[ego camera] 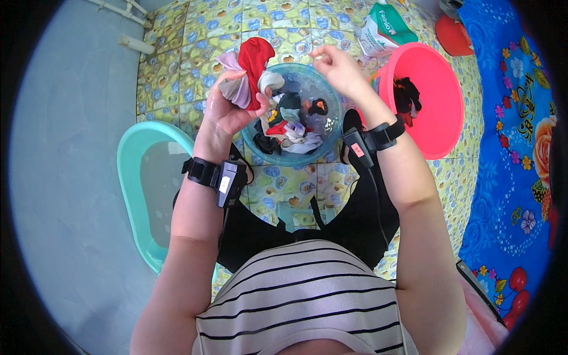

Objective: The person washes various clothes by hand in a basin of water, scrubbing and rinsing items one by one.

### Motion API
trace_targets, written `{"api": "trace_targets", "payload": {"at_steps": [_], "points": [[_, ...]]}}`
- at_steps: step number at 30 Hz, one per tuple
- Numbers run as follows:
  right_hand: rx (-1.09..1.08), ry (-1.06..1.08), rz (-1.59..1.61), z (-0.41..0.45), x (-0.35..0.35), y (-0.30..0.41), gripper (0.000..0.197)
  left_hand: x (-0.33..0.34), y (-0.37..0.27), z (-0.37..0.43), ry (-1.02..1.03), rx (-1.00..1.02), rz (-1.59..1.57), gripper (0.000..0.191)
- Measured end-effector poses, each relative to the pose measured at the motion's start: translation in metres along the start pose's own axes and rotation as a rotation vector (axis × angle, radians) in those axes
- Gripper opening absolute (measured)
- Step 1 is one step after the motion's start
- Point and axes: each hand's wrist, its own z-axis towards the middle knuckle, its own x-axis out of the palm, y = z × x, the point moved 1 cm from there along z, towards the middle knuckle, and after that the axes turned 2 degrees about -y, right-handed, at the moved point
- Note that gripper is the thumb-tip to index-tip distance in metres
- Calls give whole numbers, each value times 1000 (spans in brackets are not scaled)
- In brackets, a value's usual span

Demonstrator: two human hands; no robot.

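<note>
My left hand (230, 104) holds a bunch of small cloth items above the left side of a clear blue basin (330, 137). A red cloth (255, 60), a lavender cloth (239, 91) and a pale grey cloth (271, 81) show in the grip; they look like socks. My right hand (339, 71) is raised over the basin's upper right rim. Its fingers are loosely curled and apart, with nothing visible between them. In the basin's water lies a heap of wet small garments (290, 126), dark, white, red and lavender. A dark piece with orange (317, 107) sits apart from the heap.
A pink bucket (428, 133) on the right contains dark and red cloths (407, 100). Behind it stands a green and white refill pouch (386, 31). To the left is a turquoise tub (128, 177) with cloudy water. Blue floral fabric (492, 186) hangs along the right side.
</note>
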Motion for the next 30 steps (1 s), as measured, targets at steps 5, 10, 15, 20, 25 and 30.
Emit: {"api": "trace_targets", "payload": {"at_steps": [5,10,15,20,25,30], "points": [[-733,-66,-461,-31,14,45,79,1,1,-3,52,-67,-91,40],[-850,127,-500,-54,28,65,80,-6,27,-13,205,-305,112,37],[-798,342,-506,-63,23,61,75,-13,29,-17,216,-338,484,42],[-816,106,-663,-68,20,40,60,8,39,-27,283,-305,686,46],[-417,297,-861,-64,43,3,32,-7,69,9,28,36,1852,30],[-35,447,-547,-60,60,-11,30,-27,74,20,-193,477,2186,27]]}}
